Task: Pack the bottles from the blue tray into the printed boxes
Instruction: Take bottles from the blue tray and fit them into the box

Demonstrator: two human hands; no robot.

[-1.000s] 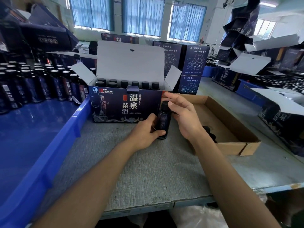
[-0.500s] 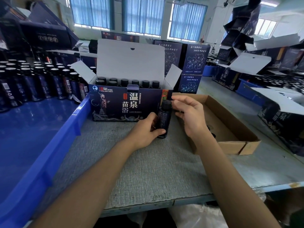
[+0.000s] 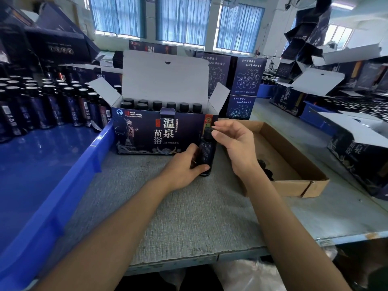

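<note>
The bottle [image 3: 206, 153] stands upright on the desk [image 3: 178, 217], touching or almost touching the front wall of the printed box [image 3: 147, 133], near its right corner. The left hand [image 3: 184, 164] has its grip clamped on the lower half of the bottle, with the thumb across the front. The right hand [image 3: 237, 143] is at the black cap with loosely curled fingers. Whether its grip pinches the cap or only touches it cannot be told.

The box is open, its lid standing up behind, and a row of black caps [image 3: 157, 105] shows inside. Many more bottles [image 3: 52, 106] wait in the blue tray [image 3: 100, 143] on the left. A brown cardboard tray [image 3: 294, 156] lies on the right with some dark small things in it.

The risk here is probably the cap: if it sits crooked or loose, the bottle may leak inside the box. Also, the free place in the box looks narrow, so a tilted bottle could catch the front wall or knock its neighbours.
</note>
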